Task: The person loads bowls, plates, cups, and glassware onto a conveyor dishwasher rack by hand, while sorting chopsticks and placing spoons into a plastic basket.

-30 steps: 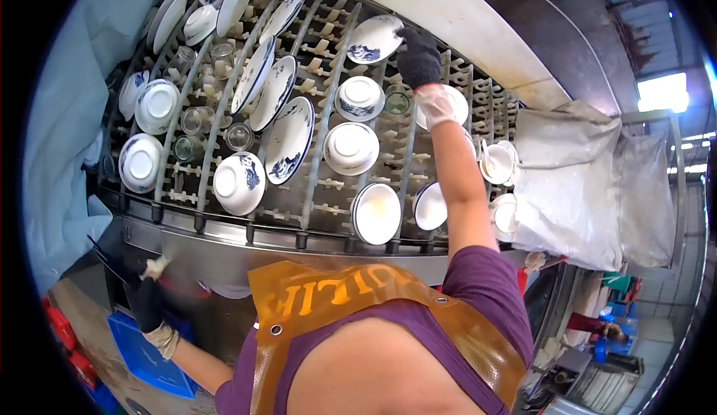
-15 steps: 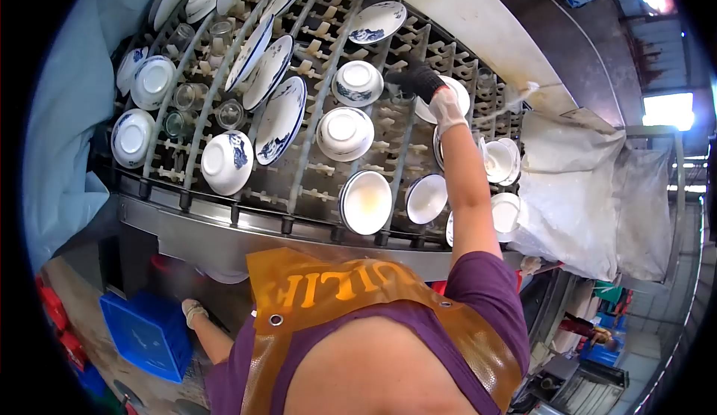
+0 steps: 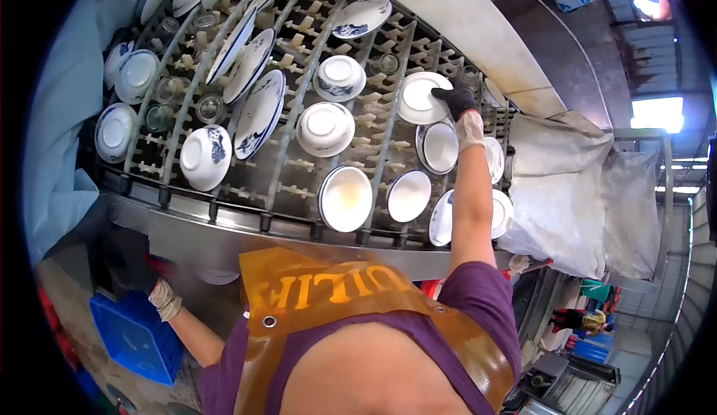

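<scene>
My right hand, in a black glove with a pale cuff, is closed on the right side of a white dish. The dish rests on the peg conveyor, its round base facing up. Just below it leans a blue-rimmed bowl. A small glass stands to its left. Low on the left, my left hand, also dark-gloved, is beside the machine's edge above a blue crate. Shadow and blur hide its fingers.
Upturned bowls, leaning plates and glasses fill the conveyor's left and middle. A metal ledge runs along its near side. Translucent plastic curtains hang at the right end. A person is in the far background.
My right hand has moved from near the small glass onto the white dish's right side. My left hand has come into view at lower left. The view has shifted slightly.
</scene>
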`<action>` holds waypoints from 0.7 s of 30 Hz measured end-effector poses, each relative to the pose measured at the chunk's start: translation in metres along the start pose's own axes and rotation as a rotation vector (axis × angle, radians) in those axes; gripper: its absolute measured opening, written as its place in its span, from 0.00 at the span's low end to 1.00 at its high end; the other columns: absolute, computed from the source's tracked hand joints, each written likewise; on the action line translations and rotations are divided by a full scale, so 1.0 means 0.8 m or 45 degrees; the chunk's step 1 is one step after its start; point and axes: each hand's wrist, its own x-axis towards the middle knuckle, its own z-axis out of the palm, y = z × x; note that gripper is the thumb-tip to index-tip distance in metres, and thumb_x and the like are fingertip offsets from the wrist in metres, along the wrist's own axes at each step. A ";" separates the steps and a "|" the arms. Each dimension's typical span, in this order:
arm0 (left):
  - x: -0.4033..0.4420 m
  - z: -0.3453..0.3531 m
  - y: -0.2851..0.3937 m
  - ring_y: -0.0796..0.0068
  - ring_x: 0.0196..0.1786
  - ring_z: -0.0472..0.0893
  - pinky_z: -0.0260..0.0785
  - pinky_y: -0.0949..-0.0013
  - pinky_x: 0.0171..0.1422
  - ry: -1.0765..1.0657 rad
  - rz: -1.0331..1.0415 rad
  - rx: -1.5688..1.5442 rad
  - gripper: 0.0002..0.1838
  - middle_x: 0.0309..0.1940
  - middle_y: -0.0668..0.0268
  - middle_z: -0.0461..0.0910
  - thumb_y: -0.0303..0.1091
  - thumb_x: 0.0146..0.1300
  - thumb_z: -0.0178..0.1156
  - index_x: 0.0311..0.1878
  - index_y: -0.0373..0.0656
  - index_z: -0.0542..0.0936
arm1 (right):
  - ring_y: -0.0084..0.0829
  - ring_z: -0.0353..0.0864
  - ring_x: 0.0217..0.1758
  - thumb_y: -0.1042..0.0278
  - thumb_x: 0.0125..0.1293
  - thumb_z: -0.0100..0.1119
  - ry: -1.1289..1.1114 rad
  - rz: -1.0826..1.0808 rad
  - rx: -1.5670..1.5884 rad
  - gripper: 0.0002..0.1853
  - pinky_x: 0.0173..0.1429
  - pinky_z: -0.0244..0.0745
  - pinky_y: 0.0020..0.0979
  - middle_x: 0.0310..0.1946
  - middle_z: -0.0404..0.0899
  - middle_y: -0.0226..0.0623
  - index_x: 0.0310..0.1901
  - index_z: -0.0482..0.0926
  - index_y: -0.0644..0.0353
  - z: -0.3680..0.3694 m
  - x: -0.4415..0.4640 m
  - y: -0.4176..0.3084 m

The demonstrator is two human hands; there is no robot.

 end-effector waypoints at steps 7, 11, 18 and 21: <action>-0.072 0.113 0.112 0.63 0.49 0.77 0.67 0.65 0.55 -0.269 0.528 1.411 0.17 0.48 0.53 0.77 0.31 0.63 0.52 0.53 0.32 0.73 | 0.39 0.79 0.41 0.71 0.42 0.61 0.339 -0.926 -0.380 0.17 0.49 0.71 0.38 0.35 0.80 0.41 0.39 0.81 0.53 -0.050 -0.047 -0.186; -0.091 0.117 0.117 0.65 0.42 0.79 0.70 0.69 0.46 -0.381 0.736 1.069 0.14 0.42 0.55 0.79 0.31 0.61 0.55 0.47 0.32 0.76 | 0.41 0.76 0.44 0.75 0.43 0.55 0.306 -1.178 -0.925 0.16 0.49 0.69 0.39 0.35 0.79 0.36 0.36 0.81 0.47 -0.004 0.013 -0.201; -0.122 0.105 0.118 0.70 0.45 0.79 0.69 0.71 0.50 -0.476 0.621 1.123 0.13 0.45 0.57 0.79 0.25 0.61 0.55 0.48 0.31 0.76 | 0.40 0.78 0.43 0.62 0.50 0.63 -0.672 -0.704 -0.406 0.15 0.49 0.72 0.37 0.37 0.79 0.39 0.41 0.79 0.55 -0.042 -0.046 -0.114; -0.127 0.113 0.115 0.71 0.43 0.80 0.69 0.71 0.50 -0.422 0.656 1.151 0.12 0.41 0.59 0.81 0.25 0.59 0.57 0.45 0.31 0.78 | 0.40 0.76 0.47 0.58 0.39 0.70 -0.631 -0.709 -0.558 0.27 0.53 0.70 0.35 0.42 0.78 0.40 0.45 0.77 0.53 -0.038 -0.094 -0.004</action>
